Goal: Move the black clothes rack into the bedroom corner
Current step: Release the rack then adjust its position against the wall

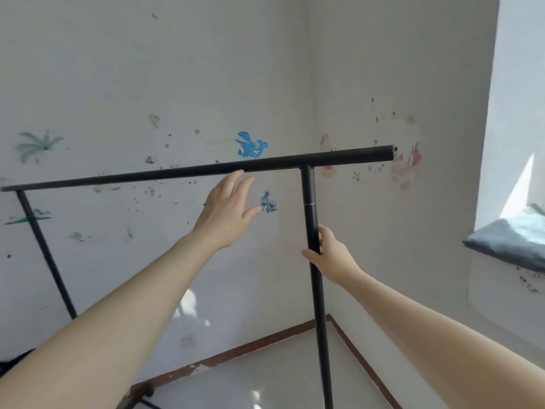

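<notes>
Although the black clothes rack (206,172) already stands close against the wall (147,69) with the faded stickers, the job looks nearly finished rather than done. Its top bar runs along that wall, and the bar's right end reaches past the room corner (309,84) toward the side wall, while the right-hand post comes down to the floor (265,370) just short of where the two skirting boards meet. Judging by that, the rack is in the corner area, and only a small nudge or straightening may remain; the feet are mostly out of view, so I cannot tell how squarely it sits. The left hand (227,211) is spread wide, fingers extended and apart, palm facing the wall, with the fingertips (237,172) at the underside of the top bar; it may brush the bar but grips nothing. The right hand (330,255) is at the right-hand post, well below the top bar, with the thumb in front and the fingers curled behind it in a loose wrap, holding the post lightly. To the right of the rack, a window ledge (507,246) carries a grey cushion (513,228), apart from the rack.
</notes>
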Action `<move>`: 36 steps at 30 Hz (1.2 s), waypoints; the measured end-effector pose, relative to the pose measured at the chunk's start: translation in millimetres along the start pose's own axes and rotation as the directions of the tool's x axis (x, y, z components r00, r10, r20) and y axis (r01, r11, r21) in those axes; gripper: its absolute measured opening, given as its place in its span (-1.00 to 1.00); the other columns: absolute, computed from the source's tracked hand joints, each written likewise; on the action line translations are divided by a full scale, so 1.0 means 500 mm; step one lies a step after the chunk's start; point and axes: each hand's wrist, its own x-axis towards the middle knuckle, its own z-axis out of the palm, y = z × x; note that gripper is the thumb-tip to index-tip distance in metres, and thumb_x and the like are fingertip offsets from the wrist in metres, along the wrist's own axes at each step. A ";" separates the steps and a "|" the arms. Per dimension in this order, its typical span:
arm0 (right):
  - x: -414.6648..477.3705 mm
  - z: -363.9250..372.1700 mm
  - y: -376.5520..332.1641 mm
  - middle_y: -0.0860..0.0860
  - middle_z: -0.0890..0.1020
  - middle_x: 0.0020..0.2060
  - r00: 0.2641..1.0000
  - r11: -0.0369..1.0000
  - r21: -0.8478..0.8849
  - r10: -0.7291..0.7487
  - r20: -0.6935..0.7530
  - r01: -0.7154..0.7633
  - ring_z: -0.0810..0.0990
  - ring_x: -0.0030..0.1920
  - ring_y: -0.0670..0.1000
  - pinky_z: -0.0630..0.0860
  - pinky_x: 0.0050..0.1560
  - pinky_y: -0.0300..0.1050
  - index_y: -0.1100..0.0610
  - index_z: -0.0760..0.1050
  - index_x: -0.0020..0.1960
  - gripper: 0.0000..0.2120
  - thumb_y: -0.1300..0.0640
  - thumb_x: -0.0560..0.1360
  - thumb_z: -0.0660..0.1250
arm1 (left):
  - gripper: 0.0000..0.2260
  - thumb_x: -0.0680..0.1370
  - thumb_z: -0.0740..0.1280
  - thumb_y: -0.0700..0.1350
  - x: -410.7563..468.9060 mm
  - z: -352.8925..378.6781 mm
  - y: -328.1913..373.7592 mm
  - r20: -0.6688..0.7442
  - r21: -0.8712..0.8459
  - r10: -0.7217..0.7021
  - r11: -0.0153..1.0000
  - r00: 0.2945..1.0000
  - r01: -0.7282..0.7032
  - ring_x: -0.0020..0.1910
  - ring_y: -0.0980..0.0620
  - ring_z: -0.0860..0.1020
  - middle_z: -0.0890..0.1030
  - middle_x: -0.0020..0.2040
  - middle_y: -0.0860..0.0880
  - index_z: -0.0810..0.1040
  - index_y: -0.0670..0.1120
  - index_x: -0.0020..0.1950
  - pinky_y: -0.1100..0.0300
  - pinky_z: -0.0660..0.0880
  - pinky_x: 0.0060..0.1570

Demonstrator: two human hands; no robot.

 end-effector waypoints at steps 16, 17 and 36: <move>0.081 -0.007 0.019 0.12 0.60 -0.03 0.995 0.997 -0.080 0.003 -0.103 -0.012 0.61 -0.06 0.16 0.61 0.00 0.13 0.17 0.36 0.09 -0.81 0.13 0.55 0.30 | -0.53 0.56 0.18 0.06 0.189 0.070 -0.040 -0.094 0.166 0.045 0.986 0.995 -0.029 0.32 -0.19 0.34 0.43 0.31 -0.19 0.28 -0.17 0.39 -0.11 0.24 0.28; 0.088 -0.003 0.023 0.13 0.60 -0.05 0.993 0.994 -0.104 0.009 -0.122 -0.022 0.61 -0.09 0.17 0.61 -0.02 0.16 0.16 0.34 0.07 -0.82 0.12 0.55 0.29 | -0.54 0.56 0.18 0.07 0.199 0.079 -0.045 -0.107 0.173 0.057 0.984 0.993 -0.038 0.29 -0.19 0.37 0.45 0.28 -0.18 0.29 -0.17 0.37 -0.11 0.25 0.27; 0.305 -0.014 0.108 0.06 0.61 -0.03 0.974 0.992 -0.112 0.031 -0.226 -0.058 0.61 -0.10 0.16 0.59 -0.07 0.07 0.11 0.38 0.06 -0.84 0.14 0.51 0.31 | -0.62 0.58 0.12 0.08 0.394 0.209 -0.072 -0.159 0.142 0.064 0.989 0.985 -0.042 0.05 -0.25 0.48 0.56 0.08 -0.21 0.42 -0.20 0.17 -0.05 0.34 0.07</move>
